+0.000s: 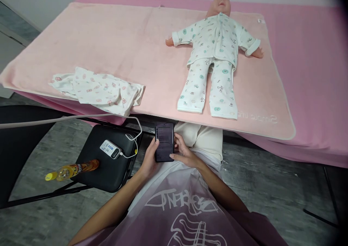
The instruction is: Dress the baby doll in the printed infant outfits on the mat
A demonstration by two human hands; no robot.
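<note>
Both hands hold a dark smartphone (164, 144) upright above my lap, its screen showing dim lines too small to read. My left hand (149, 158) grips its left edge, thumb along the side. Fingers of my right hand (187, 155) wrap behind the right edge, with the thumb on the lower right of the screen. Beyond the phone, on the table, a baby doll (221, 6) lies on its back, arms spread. It wears a white patterned jacket (214, 39) and matching trousers (221, 88). Left of it lies a folded white baby garment (100, 90) with pink prints.
A pink blanket (130, 39) covers the table, over a darker pink cloth (307, 75). At my left, a black chair (95, 177) bears a white device (111, 149) with a cable (73, 118) and a yellow-capped bottle (67, 171). Another black chair (24, 137) stands farther left.
</note>
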